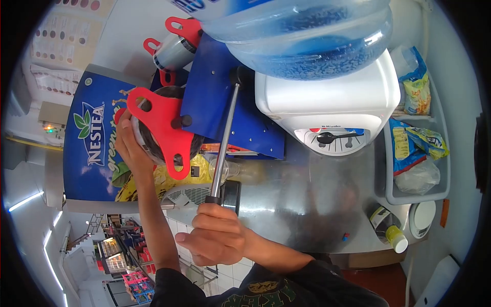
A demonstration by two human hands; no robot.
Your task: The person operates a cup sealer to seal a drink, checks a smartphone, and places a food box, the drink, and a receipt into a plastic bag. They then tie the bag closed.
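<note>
My right hand [217, 233] is wrapped round the black end of a metal lever [223, 148], which runs up to a black joint on a blue machine [204, 92]. At the left, my left hand [134, 146] holds the side of a round roll [148, 138] fitted with a red three-armed holder [161, 133]. Part of the roll is hidden behind the holder. A second roll [171, 52] with red holders sits above it.
A white water dispenser [327, 97] with a big blue bottle [317, 41] stands beside the machine. On the steel counter [312, 204] are a grey bin [444, 179] of packets, a yellow-capped bottle [388, 227] and a blue Nestea dispenser [92, 138].
</note>
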